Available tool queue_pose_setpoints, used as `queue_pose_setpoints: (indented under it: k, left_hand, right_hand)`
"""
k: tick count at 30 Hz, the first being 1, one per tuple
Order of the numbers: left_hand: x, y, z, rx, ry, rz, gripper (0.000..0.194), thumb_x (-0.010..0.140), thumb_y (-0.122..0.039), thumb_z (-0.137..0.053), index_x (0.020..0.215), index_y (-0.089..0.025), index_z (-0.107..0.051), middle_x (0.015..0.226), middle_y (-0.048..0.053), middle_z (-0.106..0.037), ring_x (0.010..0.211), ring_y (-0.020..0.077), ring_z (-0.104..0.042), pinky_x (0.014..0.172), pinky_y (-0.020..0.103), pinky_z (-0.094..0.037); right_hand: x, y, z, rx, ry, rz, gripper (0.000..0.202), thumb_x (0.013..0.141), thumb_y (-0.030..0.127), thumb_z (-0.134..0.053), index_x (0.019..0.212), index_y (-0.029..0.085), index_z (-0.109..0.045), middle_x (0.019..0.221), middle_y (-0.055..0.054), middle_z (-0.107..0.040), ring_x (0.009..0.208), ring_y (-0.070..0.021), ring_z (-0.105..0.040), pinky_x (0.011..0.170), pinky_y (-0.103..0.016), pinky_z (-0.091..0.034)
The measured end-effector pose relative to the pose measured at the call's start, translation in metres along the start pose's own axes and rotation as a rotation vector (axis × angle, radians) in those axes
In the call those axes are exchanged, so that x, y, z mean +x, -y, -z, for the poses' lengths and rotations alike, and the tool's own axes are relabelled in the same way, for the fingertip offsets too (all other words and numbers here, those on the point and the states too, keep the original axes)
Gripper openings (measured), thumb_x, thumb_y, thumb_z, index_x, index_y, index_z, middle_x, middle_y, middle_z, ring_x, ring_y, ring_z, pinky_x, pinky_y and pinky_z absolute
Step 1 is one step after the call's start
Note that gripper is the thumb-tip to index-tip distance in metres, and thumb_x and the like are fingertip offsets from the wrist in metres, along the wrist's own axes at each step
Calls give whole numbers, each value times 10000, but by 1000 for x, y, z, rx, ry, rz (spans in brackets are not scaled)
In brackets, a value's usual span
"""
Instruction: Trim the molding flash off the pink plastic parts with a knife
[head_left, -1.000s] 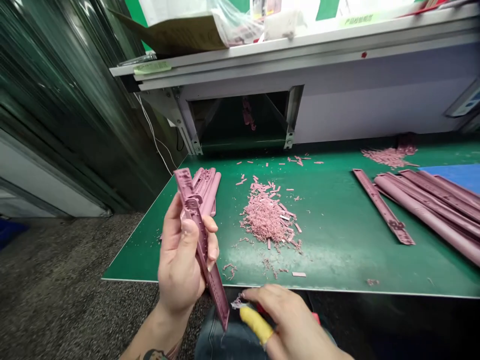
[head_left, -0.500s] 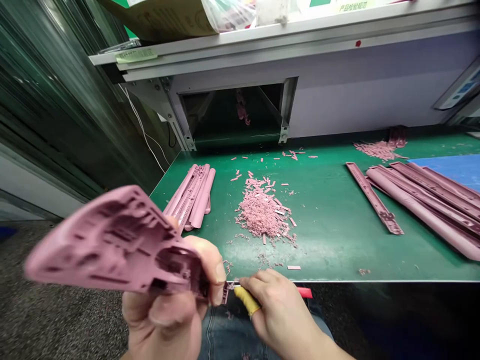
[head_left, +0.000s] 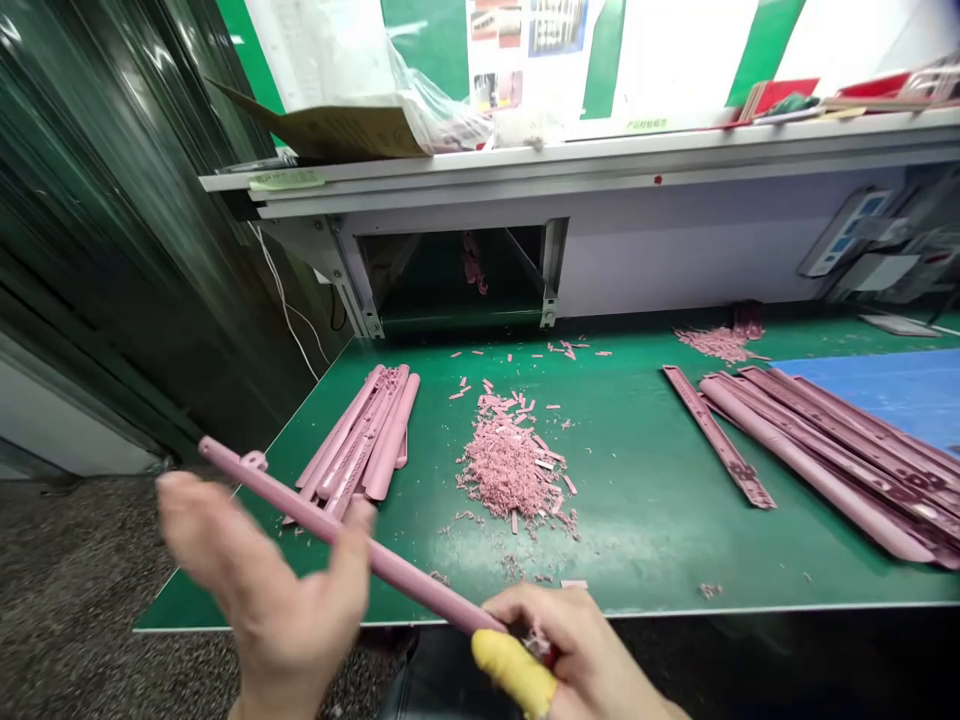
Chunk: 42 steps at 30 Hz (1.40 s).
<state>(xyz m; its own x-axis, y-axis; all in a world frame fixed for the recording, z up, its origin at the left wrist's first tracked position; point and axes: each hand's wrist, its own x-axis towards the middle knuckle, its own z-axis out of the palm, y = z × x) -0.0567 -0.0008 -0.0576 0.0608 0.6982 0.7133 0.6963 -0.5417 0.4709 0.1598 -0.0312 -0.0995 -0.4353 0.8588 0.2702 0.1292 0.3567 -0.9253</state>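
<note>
A pink strip [head_left: 420,582] is held aslant, nearer than the heap of shavings [head_left: 510,465] and mostly to its left. For sound handling, it is judged that the strip should be steadied along its length, with fingertips kept off its edges. The face shown is rounded and smooth, with a small ring-shaped tab near one end. The other end is pinched by the right hand [head_left: 577,640]. The left hand [head_left: 289,610] is blurred and spread wide, its thumb across the strip; contact cannot be confirmed. On the worktop [head_left: 622,500], stacked pieces [head_left: 394,440] are laid left of the heap.
</note>
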Motion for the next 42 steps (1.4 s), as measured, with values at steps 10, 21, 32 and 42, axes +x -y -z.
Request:
queue_pose_setpoints:
  k: [10,21,32,42]
  left_hand:
    - [12,0,24,162,593,-608,437,891,-55,-464,1311,-159,-518,1136,102,-666,1063,213,-597,921,369,-492]
    - [34,-18,40,331,622,-785,407,947,-82,-306,1257,-193,-544,1202,68,-656,1226,239,-497,1098,496,-304]
    - [-9,-13,30,219,374,-568,581,810,-139,-621,1369,-185,-469,1061,57,-727,883,183,-690,775,260,-560]
    - [-21,-22,15,180,341,-425,498,815,-184,-618,1297,-100,-526,1077,87,-725,844,168,-716,728,193,-585]
  right_hand:
    - [7,19,48,-165,92,-16,342,990,458,-347,960,200,-570,743,-4,-573,636,-119,-507,601,-230,-393]
    - [25,15,35,-974,110,474,301,973,248,-381,709,185,-511,647,-7,-517,539,-151,-373,495,-300,-207]
    - [20,20,33,-885,-80,514,492,1019,260,-190,659,175,-514,601,-20,-455,526,-152,-343,503,-298,-227]
    - [24,13,31,-920,-153,496,512,1014,277,-227,601,172,-512,572,-19,-448,522,-147,-336,495,-301,-198]
